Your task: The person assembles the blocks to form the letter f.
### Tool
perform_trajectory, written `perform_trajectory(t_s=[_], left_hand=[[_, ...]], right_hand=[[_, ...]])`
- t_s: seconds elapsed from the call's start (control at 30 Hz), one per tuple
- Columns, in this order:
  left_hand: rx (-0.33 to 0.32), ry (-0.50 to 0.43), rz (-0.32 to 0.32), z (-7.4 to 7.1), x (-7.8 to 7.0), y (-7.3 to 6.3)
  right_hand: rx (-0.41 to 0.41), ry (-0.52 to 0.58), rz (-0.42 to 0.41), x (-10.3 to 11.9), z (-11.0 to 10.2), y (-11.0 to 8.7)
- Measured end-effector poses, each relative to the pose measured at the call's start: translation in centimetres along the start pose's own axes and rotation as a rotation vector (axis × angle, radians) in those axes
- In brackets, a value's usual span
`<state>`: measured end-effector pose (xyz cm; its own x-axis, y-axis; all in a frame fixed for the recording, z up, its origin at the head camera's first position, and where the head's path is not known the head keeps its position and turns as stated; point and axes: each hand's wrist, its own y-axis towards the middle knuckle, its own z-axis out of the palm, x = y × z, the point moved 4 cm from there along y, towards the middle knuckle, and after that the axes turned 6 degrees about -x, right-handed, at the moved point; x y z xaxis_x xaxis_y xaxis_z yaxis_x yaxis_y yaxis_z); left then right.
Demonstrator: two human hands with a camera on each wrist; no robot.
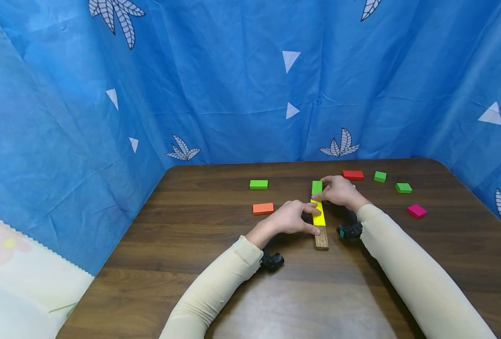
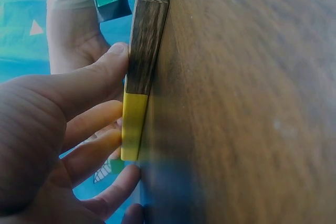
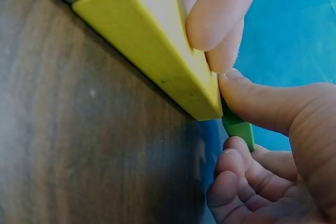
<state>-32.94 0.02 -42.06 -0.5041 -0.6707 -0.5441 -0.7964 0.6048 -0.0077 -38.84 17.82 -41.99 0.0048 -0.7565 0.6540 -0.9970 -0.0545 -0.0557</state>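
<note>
In the head view, a green block (image 1: 317, 187), a yellow block (image 1: 319, 220) and a dark wood-grained block (image 1: 322, 239) lie end to end in a row. My left hand (image 1: 290, 217) rests on the row. Its thumb presses the wood-grained block, while its extended fingers touch the top of the yellow block (image 2: 134, 124). At the far end, my right hand (image 1: 339, 190) pinches the green block between thumb and curled fingers. That green block (image 3: 239, 127) is partly hidden by the hand in the right wrist view.
Left of the row lie a green block (image 1: 258, 184) and an orange block (image 1: 263, 209). To the right are a red block (image 1: 353, 175), small green blocks (image 1: 380, 176) and a pink block (image 1: 416, 211). A blue curtain (image 1: 242, 84) hangs behind the wooden table (image 1: 182, 235).
</note>
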Motion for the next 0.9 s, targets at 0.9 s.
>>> perform_trajectory(t_s=[0.9], left_hand=[[0.011, 0.042, 0.03, -0.1, -0.2, 0.0]], right_hand=[[0.037, -0.064, -0.008, 1.4, 0.9, 0.0]])
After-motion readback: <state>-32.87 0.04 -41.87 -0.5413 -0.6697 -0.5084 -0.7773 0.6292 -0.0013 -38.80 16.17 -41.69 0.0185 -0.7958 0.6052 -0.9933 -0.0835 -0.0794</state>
